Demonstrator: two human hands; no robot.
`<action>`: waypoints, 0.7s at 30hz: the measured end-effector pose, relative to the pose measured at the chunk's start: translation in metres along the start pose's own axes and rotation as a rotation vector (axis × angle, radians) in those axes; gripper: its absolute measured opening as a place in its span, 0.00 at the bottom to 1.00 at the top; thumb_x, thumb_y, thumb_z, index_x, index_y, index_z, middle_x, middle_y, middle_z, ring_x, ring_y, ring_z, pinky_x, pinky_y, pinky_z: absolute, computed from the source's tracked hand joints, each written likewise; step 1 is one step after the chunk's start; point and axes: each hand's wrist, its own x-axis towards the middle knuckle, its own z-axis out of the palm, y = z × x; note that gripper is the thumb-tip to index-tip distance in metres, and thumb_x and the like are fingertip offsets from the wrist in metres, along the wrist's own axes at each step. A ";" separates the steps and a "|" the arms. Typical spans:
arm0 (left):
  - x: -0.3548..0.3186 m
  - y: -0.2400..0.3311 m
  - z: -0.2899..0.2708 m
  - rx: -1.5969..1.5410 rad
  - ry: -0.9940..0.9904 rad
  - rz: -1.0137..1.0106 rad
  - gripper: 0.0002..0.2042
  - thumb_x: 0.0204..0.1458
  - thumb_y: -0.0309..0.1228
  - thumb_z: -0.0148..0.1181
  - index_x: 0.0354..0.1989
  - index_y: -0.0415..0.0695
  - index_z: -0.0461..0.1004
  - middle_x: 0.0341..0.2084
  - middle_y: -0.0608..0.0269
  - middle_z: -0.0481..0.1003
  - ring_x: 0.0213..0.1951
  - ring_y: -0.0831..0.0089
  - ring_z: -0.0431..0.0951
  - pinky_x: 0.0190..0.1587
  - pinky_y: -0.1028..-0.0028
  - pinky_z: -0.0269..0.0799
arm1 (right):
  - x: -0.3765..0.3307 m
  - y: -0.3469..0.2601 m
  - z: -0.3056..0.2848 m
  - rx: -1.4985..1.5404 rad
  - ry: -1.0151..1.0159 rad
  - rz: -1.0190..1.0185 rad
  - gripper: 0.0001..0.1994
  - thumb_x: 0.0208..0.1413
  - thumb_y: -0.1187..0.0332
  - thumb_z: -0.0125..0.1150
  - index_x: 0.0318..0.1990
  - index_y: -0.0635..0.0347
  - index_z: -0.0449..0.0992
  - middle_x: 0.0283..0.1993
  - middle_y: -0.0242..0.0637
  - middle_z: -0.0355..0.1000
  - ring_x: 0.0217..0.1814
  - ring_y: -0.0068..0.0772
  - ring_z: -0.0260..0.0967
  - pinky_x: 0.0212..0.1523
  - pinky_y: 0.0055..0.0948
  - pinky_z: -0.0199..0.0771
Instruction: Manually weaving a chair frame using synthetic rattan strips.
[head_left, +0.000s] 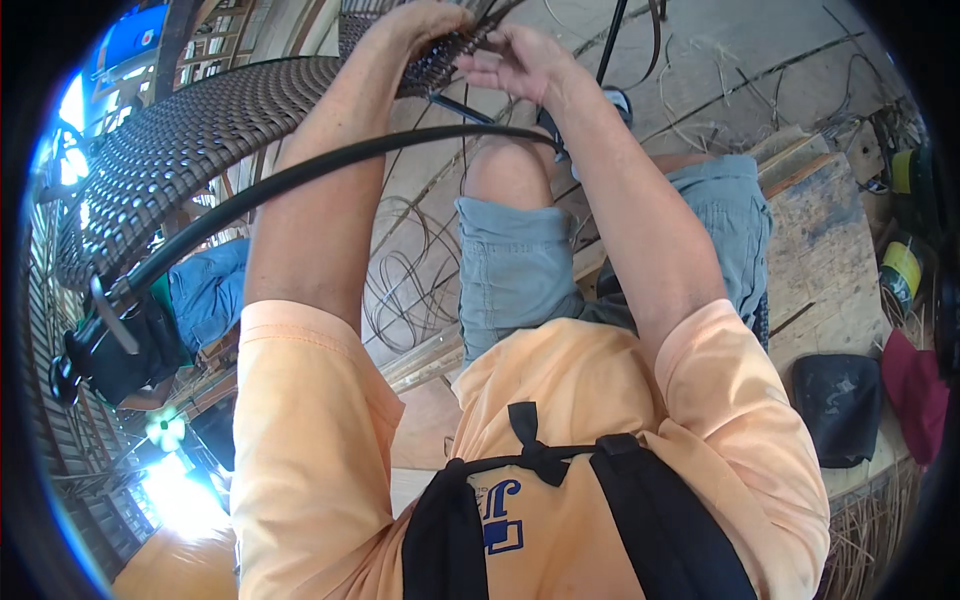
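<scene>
Both hands work at the edge of a dark woven wicker panel (200,130) held up past the person's knees. The left hand (425,25) is clenched on the weave's edge; the right hand (515,65) pinches dark wicker strands (480,35) there. A black curved frame tube (300,175) runs under the forearms.

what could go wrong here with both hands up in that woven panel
Two risks, judged from this view. The left hand and right hand pinch dark strands at the woven panel edge; a slipping strand could whip or loosen the weave. Loose strand coils on the floor lie near the legs and might snag a foot.
</scene>
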 end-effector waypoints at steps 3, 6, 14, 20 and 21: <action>-0.014 -0.004 -0.008 0.039 0.091 0.055 0.12 0.42 0.39 0.55 0.23 0.41 0.74 0.16 0.65 0.72 0.17 0.75 0.70 0.18 0.74 0.64 | -0.022 0.004 0.008 -0.216 0.151 -0.093 0.11 0.57 0.66 0.42 0.45 0.56 0.67 0.45 0.36 0.66 0.38 0.35 0.69 0.29 0.27 0.70; 0.025 -0.044 -0.001 0.057 0.351 0.111 0.15 0.39 0.37 0.58 0.25 0.34 0.76 0.18 0.59 0.73 0.20 0.70 0.72 0.22 0.69 0.66 | -0.043 0.002 0.007 -0.296 0.303 -0.162 0.10 0.56 0.67 0.44 0.44 0.56 0.67 0.39 0.33 0.67 0.33 0.30 0.69 0.25 0.23 0.67; -0.093 -0.033 0.025 -1.176 0.212 0.592 0.07 0.53 0.30 0.48 0.28 0.40 0.65 0.21 0.65 0.66 0.23 0.77 0.67 0.30 0.77 0.65 | -0.091 -0.004 0.056 -0.691 0.307 -0.366 0.11 0.55 0.61 0.47 0.35 0.59 0.71 0.29 0.29 0.69 0.26 0.18 0.64 0.23 0.19 0.61; -0.145 -0.066 0.050 -1.534 0.134 0.731 0.16 0.57 0.42 0.45 0.26 0.42 0.66 0.22 0.60 0.68 0.30 0.68 0.70 0.40 0.68 0.67 | -0.066 -0.018 0.124 -1.008 0.160 -0.322 0.26 0.57 0.45 0.41 0.39 0.62 0.73 0.33 0.34 0.71 0.35 0.26 0.64 0.33 0.27 0.63; -0.144 -0.071 0.053 -1.483 0.188 0.801 0.15 0.57 0.41 0.44 0.29 0.41 0.68 0.25 0.59 0.70 0.32 0.68 0.71 0.42 0.68 0.67 | -0.066 -0.021 0.144 -0.816 0.149 -0.302 0.21 0.57 0.52 0.45 0.37 0.62 0.76 0.31 0.36 0.71 0.32 0.29 0.64 0.38 0.27 0.62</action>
